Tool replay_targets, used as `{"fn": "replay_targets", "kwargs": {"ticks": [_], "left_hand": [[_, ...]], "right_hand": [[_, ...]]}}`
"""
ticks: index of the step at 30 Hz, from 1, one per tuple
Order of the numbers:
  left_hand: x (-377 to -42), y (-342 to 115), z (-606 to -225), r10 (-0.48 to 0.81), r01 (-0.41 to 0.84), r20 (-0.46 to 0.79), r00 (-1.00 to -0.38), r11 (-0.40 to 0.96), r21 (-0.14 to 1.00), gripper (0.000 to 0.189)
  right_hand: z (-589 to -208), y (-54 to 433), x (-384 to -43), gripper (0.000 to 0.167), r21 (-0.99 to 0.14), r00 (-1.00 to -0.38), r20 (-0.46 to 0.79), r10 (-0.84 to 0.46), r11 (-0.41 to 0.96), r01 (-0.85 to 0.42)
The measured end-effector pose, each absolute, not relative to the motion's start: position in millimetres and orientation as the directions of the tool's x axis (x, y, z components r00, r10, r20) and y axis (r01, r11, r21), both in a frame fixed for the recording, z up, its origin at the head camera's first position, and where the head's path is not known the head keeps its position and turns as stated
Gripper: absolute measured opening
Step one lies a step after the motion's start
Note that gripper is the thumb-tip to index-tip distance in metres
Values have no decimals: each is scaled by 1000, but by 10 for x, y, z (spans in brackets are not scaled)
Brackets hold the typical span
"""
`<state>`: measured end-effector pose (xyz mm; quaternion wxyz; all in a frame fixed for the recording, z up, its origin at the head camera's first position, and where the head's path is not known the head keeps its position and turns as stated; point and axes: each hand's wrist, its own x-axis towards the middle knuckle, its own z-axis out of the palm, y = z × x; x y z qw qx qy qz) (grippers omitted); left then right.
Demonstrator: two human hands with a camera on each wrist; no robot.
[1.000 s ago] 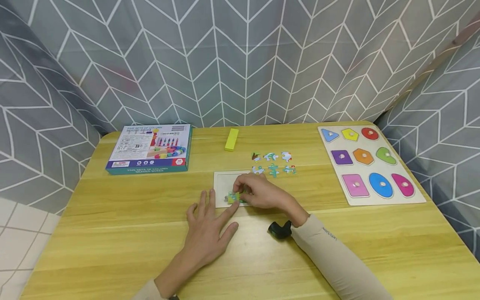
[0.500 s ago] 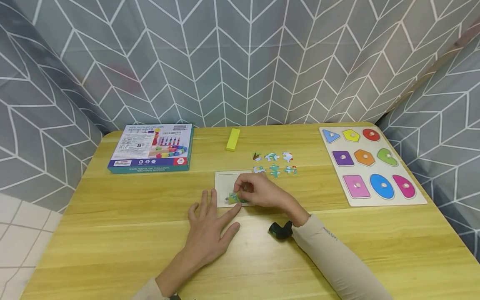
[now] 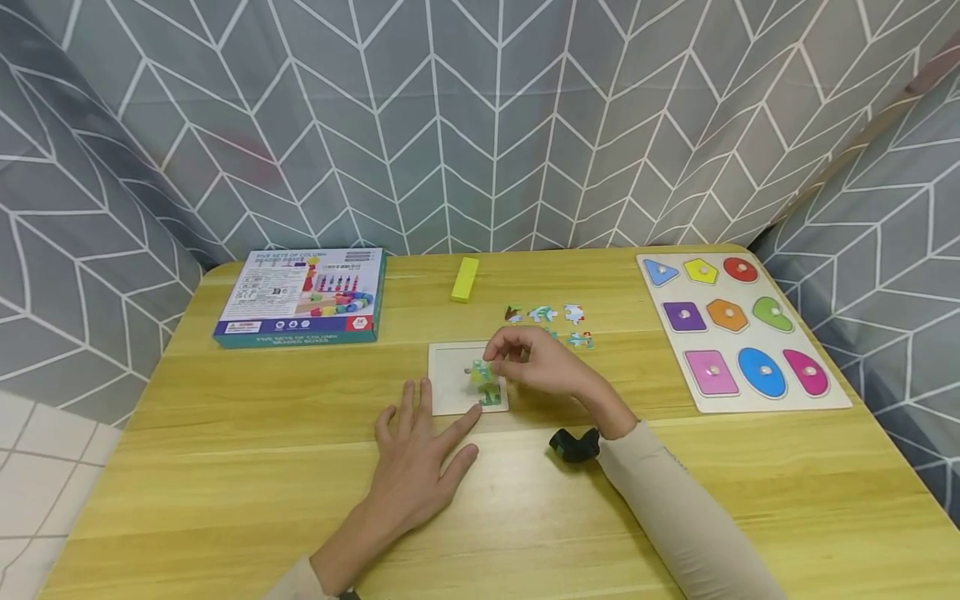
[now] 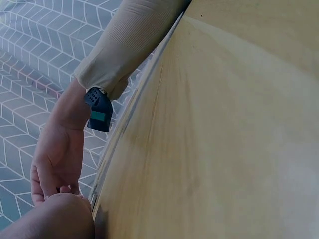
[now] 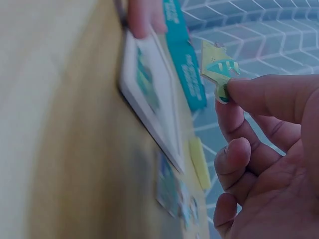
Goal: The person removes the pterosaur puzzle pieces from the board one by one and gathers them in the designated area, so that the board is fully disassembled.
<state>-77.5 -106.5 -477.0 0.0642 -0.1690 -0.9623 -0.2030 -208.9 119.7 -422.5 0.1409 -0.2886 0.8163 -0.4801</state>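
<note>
In the head view my right hand (image 3: 536, 362) is raised over the right part of a small white puzzle tray (image 3: 447, 385). Between its thumb and index finger it pinches a yellow-green jigsaw piece (image 5: 214, 62), lifted clear of the tray in the right wrist view. A green jigsaw piece (image 3: 491, 397) lies in the tray's lower right corner. My left hand (image 3: 416, 458) rests on the table with fingers spread, its index fingertip at the tray's near edge. Several loose jigsaw pieces (image 3: 542, 314) lie behind the tray, some partly hidden by the right hand.
A yellow block (image 3: 465, 279) lies at the back of the table. To the left sits a flat boxed toy set (image 3: 300, 296); a knobbed shape board (image 3: 712, 337) is at the right. Grey patterned curtains (image 3: 480, 125) hang behind the table.
The right hand has lifted the yellow-green piece and shifted up and right, uncovering the green piece in the tray corner. The left hand stays in place.
</note>
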Motion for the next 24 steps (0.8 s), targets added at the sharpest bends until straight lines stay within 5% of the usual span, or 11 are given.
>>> {"fn": "replay_targets", "kwargs": {"ticks": [24], "left_hand": [[-777,-1044,-4780,284,341,200,-938,860,379,45]], "right_hand": [[-4025,1842,-2318,8,-852,-869,27,-494,443,-278]]}}
